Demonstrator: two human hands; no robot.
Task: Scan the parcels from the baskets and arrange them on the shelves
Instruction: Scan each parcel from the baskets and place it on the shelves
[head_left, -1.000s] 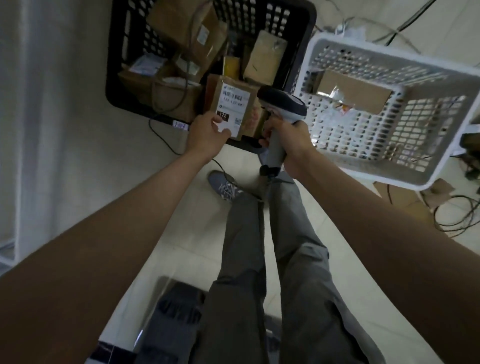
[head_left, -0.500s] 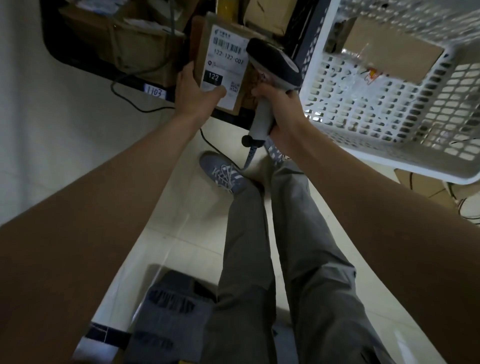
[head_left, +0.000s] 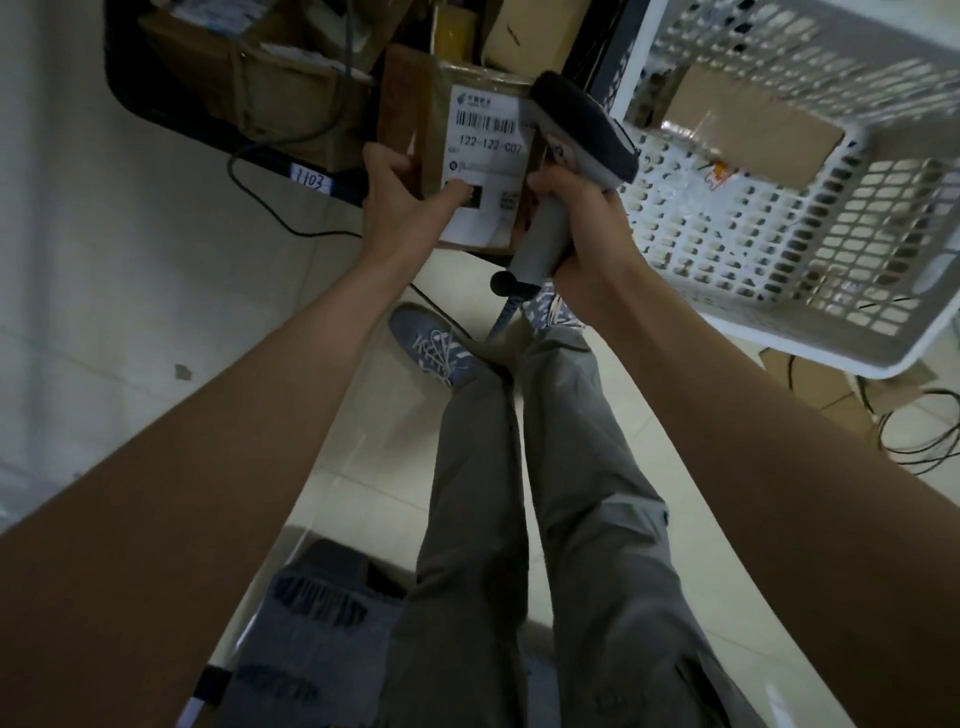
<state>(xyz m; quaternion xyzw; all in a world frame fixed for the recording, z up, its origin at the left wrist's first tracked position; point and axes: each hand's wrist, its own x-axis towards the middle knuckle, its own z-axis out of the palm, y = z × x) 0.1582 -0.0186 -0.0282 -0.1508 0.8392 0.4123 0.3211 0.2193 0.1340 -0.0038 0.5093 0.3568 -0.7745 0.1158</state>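
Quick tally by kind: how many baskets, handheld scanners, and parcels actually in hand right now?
Baskets: 2, the black basket and the white basket.
Scanners: 1, the scanner gripped by the right hand.
Parcels in hand: 1, the labelled parcel held by the left hand.
Total: 4.

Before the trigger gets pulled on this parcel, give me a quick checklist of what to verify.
1. Parcel held by left hand: ok.
2. Scanner gripped in right hand: ok.
3. Barcode on label uncovered: ok; the thumb only covers the lower dark box.
4. Scanner head aimed at the barcode: cannot tell; the head sits beside the label's right edge.
5. Label readable: ok, it reads 122-122-C07.
6. Shelf slot free: cannot tell, no shelves in view.
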